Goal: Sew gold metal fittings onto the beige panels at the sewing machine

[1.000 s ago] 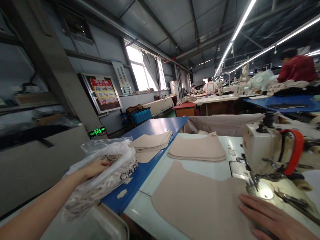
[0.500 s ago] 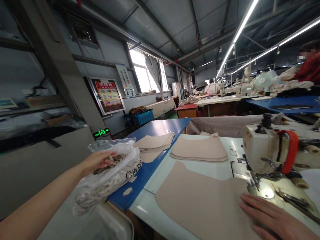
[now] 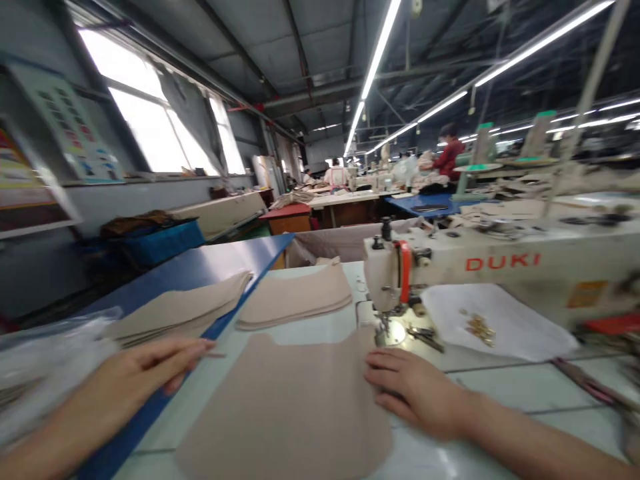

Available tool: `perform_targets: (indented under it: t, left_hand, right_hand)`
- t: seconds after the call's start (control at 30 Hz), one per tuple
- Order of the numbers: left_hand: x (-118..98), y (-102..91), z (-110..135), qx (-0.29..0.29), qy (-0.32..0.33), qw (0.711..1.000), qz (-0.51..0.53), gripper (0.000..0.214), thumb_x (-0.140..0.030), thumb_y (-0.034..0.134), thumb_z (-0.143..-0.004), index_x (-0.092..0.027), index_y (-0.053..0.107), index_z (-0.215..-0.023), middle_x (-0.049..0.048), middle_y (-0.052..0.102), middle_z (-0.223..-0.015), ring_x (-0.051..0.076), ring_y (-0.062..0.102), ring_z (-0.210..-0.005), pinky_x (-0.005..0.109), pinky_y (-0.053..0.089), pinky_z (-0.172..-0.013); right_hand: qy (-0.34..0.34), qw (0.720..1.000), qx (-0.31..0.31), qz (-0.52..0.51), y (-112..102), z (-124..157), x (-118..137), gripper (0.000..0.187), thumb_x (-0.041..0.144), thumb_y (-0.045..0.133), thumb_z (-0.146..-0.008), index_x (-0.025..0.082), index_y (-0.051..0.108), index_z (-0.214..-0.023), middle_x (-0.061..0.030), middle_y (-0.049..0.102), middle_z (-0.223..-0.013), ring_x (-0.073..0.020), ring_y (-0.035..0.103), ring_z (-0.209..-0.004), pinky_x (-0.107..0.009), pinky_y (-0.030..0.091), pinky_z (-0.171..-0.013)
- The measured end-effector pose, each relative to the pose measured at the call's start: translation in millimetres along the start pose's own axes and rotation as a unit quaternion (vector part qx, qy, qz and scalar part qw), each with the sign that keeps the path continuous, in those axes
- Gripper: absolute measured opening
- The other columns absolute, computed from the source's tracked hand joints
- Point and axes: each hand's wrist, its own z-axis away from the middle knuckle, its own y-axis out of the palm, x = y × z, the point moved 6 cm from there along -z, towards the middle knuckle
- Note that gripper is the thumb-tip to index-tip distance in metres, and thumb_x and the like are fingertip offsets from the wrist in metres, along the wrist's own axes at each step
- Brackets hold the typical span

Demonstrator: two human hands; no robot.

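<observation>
A large beige cut fabric piece (image 3: 290, 413) lies flat on the pale table (image 3: 320, 333) in front of me. My right hand (image 3: 413, 390) rests on its right edge with fingers stretched flat, just before the needle area of the white DUKI sewing machine (image 3: 500, 267). My left hand (image 3: 140, 373) hovers over the blue table edge at the fabric's left. Its fingers are pressed together in a pinch on a thin pale strip that pokes out past the fingertips. The clear plastic bag (image 3: 45, 360) lies blurred at the far left, behind that hand.
Two stacks of beige cut pieces lie beyond: one (image 3: 295, 297) on the pale table, one (image 3: 185, 310) on the blue table (image 3: 200, 263). A white cloth (image 3: 500, 320) with small metal bits sits under the machine arm. Other people (image 3: 447, 157) work at far tables.
My left hand has come out of the plastic bag and moved right toward the fabric, pinching a thin strip. The view swung right. My right hand stays flat on the fabric.
</observation>
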Motion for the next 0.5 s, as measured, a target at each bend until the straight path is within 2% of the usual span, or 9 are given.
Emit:
perform_targets:
  t: [0.07,0.13,0.17,0.2,0.27,0.33,0.4,0.5]
  left_hand:
    - [-28.9,71.4,0.4,0.108,0.076,0.991,0.028,0.034,-0.056,0.066,-0.062,-0.027,0.075,-0.077,-0.0048,0.059,-0.053,0.015,0.053,-0.053,0.022,0.044,-0.059]
    - [-66.3,135.4,11.7,0.215,0.166,0.961,0.057,0.024,-0.050,0.064,-0.066,-0.030,0.075,-0.074,-0.0020,0.067,-0.066,0.018,0.059,-0.061,0.023,0.047,-0.062]
    - [-85.2,159.4,18.7,0.248,0.202,0.944,0.076,0.021,-0.047,0.063,-0.069,-0.031,0.076,-0.074,-0.0008,0.069,-0.072,0.020,0.061,-0.067,0.024,0.048,-0.066]
    - [-102.3,178.4,24.8,0.272,0.227,0.931,0.093,0.020,-0.045,0.061,-0.071,-0.031,0.076,-0.074,0.0002,0.070,-0.075,0.021,0.063,-0.072,0.024,0.048,-0.068]
    - [-129.4,203.0,31.2,0.286,0.249,0.916,0.129,0.020,-0.042,0.059,-0.074,-0.030,0.075,-0.073,0.0013,0.071,-0.077,0.021,0.064,-0.076,0.025,0.049,-0.071]
    - [-144.5,217.6,30.3,0.285,0.239,0.915,0.158,0.020,-0.041,0.059,-0.074,-0.029,0.075,-0.073,0.0019,0.071,-0.076,0.021,0.064,-0.076,0.026,0.049,-0.072]
    - [-149.4,229.2,25.6,0.294,0.198,0.915,0.191,0.020,-0.041,0.061,-0.071,-0.027,0.074,-0.077,0.0023,0.071,-0.077,0.022,0.064,-0.077,0.027,0.050,-0.071]
    - [-149.6,245.8,20.9,0.347,0.142,0.894,0.245,0.028,-0.045,0.063,-0.067,-0.023,0.072,-0.082,0.0033,0.071,-0.076,0.022,0.065,-0.074,0.028,0.052,-0.068]
  right_hand:
    - [0.024,0.997,-0.024,-0.070,-5.7,0.2,3.6,0.033,0.025,0.049,-0.088,0.016,0.061,-0.118,-0.0118,0.060,-0.120,-0.0231,0.051,-0.115,-0.035,0.035,-0.102]
    - [0.095,0.977,-0.073,-0.174,-10.6,1.5,0.6,0.034,0.028,0.049,-0.089,0.015,0.060,-0.118,-0.0111,0.063,-0.114,-0.0217,0.056,-0.107,-0.033,0.041,-0.095]
    - [0.137,0.953,-0.092,-0.253,-10.1,2.7,-3.0,0.034,0.033,0.050,-0.088,0.016,0.062,-0.115,-0.0100,0.066,-0.106,-0.0205,0.060,-0.098,-0.032,0.045,-0.088]
    - [0.171,0.916,-0.101,-0.348,-7.3,4.0,-6.6,0.036,0.039,0.052,-0.086,0.015,0.064,-0.109,-0.0085,0.068,-0.095,-0.0189,0.063,-0.087,-0.031,0.049,-0.079]
    - [0.217,0.831,-0.139,-0.493,-3.6,7.6,-16.0,0.043,0.052,0.063,-0.074,0.013,0.065,-0.093,-0.0039,0.066,-0.074,-0.0143,0.063,-0.065,-0.026,0.050,-0.062]
    - [0.253,0.767,-0.189,-0.558,-2.7,13.2,-28.9,0.048,0.054,0.073,-0.059,0.012,0.061,-0.080,-0.0002,0.061,-0.063,-0.0099,0.058,-0.051,-0.021,0.046,-0.052]
    - [0.275,0.743,-0.232,-0.564,-4.0,18.8,-39.8,0.048,0.050,0.079,-0.053,0.013,0.057,-0.074,0.0021,0.059,-0.057,-0.0080,0.055,-0.047,-0.018,0.042,-0.048]
    - [0.265,0.750,-0.263,-0.545,-9.2,23.1,-44.4,0.040,0.044,0.078,-0.057,0.015,0.054,-0.070,0.0041,0.056,-0.054,-0.0081,0.055,-0.049,-0.018,0.041,-0.049]
